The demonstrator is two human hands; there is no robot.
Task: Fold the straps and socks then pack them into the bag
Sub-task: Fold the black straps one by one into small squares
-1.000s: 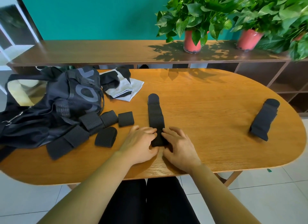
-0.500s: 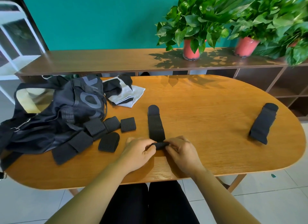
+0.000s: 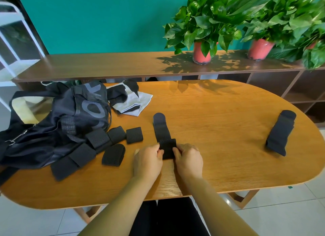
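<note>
- The table (image 3: 219,130) carries everything; I judge the folding about midway and the packing not yet begun
- The bag (image 3: 52,126), black and slumped, lies at the table's left end; no strap or sock shows inside it, though most of its inside is hidden
- The socks (image 3: 130,102), black and white, lie in a loose unfolded heap just beside the bag's far right corner, so they are left to do
- A long strap (image 3: 280,132) lies flat, well apart near the table's right end, untouched and seemingly waiting to be folded
- The strap in hand (image 3: 162,130) lies along the table's middle, pointing away from the person; its near end is turned over onto itself in a short double layer, the rest flat
- The folded straps (image 3: 134,135), small black bundles, sit clustered between the bag and the strap in hand; those nearest the bag touch it, and I cannot tell whether each is a separate piece
- The left hand (image 3: 148,161) has its fingers curled, pinching the left edge of the turned-over end
- The right hand (image 3: 189,159) mirrors it, fingers curled and pinching the right edge; both hands sit low on the table, close together with the fold between them
</note>
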